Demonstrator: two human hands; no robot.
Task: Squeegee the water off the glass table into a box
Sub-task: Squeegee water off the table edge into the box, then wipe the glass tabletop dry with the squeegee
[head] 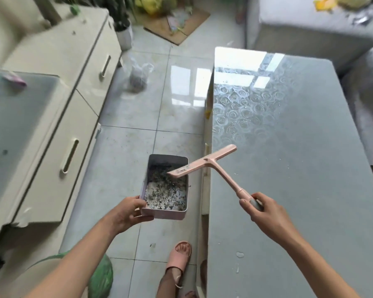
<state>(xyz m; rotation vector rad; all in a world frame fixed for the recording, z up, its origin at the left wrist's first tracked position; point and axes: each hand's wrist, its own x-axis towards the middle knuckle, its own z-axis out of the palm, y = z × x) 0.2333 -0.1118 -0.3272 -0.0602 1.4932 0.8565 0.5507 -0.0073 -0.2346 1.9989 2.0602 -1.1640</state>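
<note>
My left hand (128, 212) grips the near left corner of a pink rectangular box (165, 214), held in the air beside the table's left edge. Wet speckled debris lies inside the box. My right hand (265, 211) holds the grey end of a pink squeegee (209, 163) handle. The squeegee's blade stretches from over the box to just over the edge of the glass table (299, 168). A few water drops (240, 254) sit on the glass near its front left edge.
A cream drawer cabinet (58, 117) stands at the left across a tiled floor aisle. A plastic bag (138, 76) lies on the floor farther back. My foot in a pink slipper (179, 261) stands next to the table. Grey sofas flank the table's far and right sides.
</note>
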